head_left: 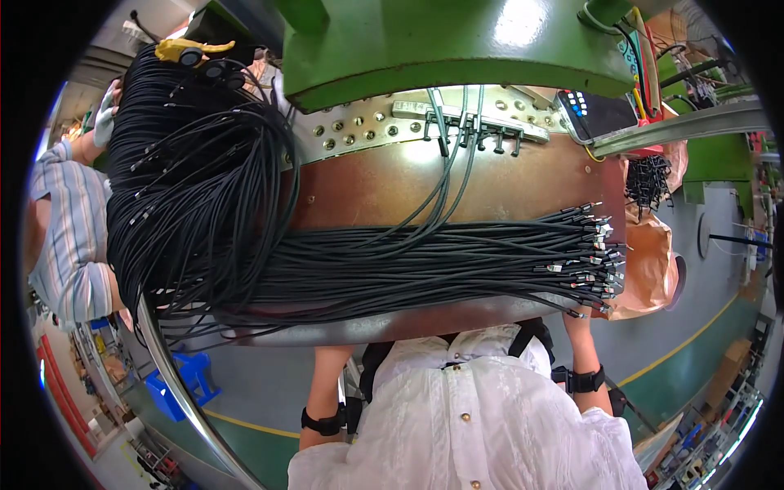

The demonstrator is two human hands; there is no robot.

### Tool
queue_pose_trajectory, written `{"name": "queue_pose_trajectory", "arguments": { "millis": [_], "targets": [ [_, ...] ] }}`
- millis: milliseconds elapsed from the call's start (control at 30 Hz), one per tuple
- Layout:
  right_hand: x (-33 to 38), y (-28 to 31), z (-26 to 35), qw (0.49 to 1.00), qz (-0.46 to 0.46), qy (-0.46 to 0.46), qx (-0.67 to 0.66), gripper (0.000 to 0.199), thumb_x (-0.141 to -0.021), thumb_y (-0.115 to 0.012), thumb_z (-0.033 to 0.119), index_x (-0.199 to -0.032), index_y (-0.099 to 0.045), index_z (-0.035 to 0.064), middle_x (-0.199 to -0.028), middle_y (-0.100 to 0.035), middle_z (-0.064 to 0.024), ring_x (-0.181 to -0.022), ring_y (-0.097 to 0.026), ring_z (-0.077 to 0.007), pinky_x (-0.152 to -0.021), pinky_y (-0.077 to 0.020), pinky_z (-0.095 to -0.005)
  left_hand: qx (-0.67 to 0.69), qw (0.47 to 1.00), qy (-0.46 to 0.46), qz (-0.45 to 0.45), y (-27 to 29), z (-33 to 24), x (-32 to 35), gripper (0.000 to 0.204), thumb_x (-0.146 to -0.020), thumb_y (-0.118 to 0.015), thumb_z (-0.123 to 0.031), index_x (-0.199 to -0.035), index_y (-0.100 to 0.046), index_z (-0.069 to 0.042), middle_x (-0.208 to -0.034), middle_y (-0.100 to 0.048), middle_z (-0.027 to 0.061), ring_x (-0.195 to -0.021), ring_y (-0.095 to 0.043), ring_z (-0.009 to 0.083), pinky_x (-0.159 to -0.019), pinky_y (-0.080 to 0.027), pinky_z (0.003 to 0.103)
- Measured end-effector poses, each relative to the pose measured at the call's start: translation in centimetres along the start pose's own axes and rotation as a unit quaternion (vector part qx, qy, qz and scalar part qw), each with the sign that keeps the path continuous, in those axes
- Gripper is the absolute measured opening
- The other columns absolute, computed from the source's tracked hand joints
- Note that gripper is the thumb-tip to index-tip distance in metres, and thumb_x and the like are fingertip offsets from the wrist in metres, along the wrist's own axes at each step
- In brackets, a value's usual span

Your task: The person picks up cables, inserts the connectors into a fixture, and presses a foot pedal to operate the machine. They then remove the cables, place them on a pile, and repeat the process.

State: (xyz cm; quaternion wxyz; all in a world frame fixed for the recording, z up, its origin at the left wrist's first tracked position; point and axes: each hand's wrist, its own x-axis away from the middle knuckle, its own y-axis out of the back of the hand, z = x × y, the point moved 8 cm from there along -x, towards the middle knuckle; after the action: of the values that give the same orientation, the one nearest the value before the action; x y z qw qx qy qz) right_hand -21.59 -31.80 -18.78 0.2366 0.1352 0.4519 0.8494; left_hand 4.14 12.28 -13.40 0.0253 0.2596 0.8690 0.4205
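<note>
Both my hands are out of sight. My left forearm [328, 380] goes up beneath the front edge of the brown worktop [359, 186]. My right forearm [581, 347] reaches the same edge farther right, just below the metal-tipped ends of the black cables [425, 261]. These cables lie across the worktop in a thick bundle, their tips fanned out at the right. A few cables rise from the bundle to a metal fixture [482, 124] with black pegs, under the green machine [457, 61]. Whether either hand holds anything is hidden.
More black cables [188, 171] hang over a rack at the left, with a yellow hand tool [192, 51] on top. Beside it stands a co-worker [69, 229] in a striped shirt. A curved metal rail [184, 384], a blue stool [184, 384] and a paper bag [649, 261] flank the worktop.
</note>
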Motion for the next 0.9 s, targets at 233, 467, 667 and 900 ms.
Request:
{"name": "queue_pose_trajectory", "arguments": {
  "millis": [233,467,667,900],
  "targets": [
    [-5.6,15.7,8.8,0.982,-0.176,-0.050,-0.045,0.054,-0.079,-0.058,0.003,-0.129,-0.039,-0.0002,-0.120,-0.051,-0.0128,-0.108,-0.050,-0.0237,-0.093,-0.0398,-0.0385,0.144,0.859,-0.171,0.460,1.6,-16.1,0.1,0.051,-0.082,-0.059,-0.031,-0.123,-0.049,-0.002,-0.125,-0.051,0.0156,-0.113,-0.050,0.0317,-0.091,-0.042,0.039],
    [-10.8,7.3,27.8,0.945,0.061,0.249,0.202,0.083,-0.059,-0.075,0.034,-0.128,-0.041,0.0015,-0.126,-0.045,-0.0139,-0.120,-0.040,-0.0321,-0.105,-0.0231,-0.0465,0.008,0.875,-0.467,0.129,-0.2,-29.7,-7.0,0.084,-0.075,-0.061,-0.050,-0.128,-0.035,0.009,-0.135,-0.035,0.0251,-0.125,-0.035,0.0383,-0.102,-0.031,0.046],
    [-16.2,7.5,26.4,0.915,0.073,0.318,0.238,0.078,-0.057,-0.072,0.044,-0.120,-0.049,0.0053,-0.119,-0.048,-0.0109,-0.119,-0.040,-0.0301,-0.104,-0.0259,-0.0474,-0.259,0.936,-0.239,-0.018,4.8,-19.4,-11.2,0.082,-0.074,-0.060,-0.051,-0.128,-0.037,0.006,-0.134,-0.036,0.0257,-0.122,-0.036,0.0398,-0.101,-0.033,0.043],
    [-23.9,4.1,30.4,0.921,0.111,0.294,0.231,0.039,-0.068,-0.067,0.030,-0.098,-0.060,0.0065,-0.103,-0.057,-0.0067,-0.093,-0.055,-0.0247,-0.078,-0.0448,-0.0366,-0.167,0.950,-0.260,0.050,7.5,-16.9,-11.2,0.042,-0.075,-0.067,-0.012,-0.114,-0.056,-0.002,-0.119,-0.053,0.0150,-0.105,-0.052,0.0269,-0.085,-0.044,0.032]
  ]
}}
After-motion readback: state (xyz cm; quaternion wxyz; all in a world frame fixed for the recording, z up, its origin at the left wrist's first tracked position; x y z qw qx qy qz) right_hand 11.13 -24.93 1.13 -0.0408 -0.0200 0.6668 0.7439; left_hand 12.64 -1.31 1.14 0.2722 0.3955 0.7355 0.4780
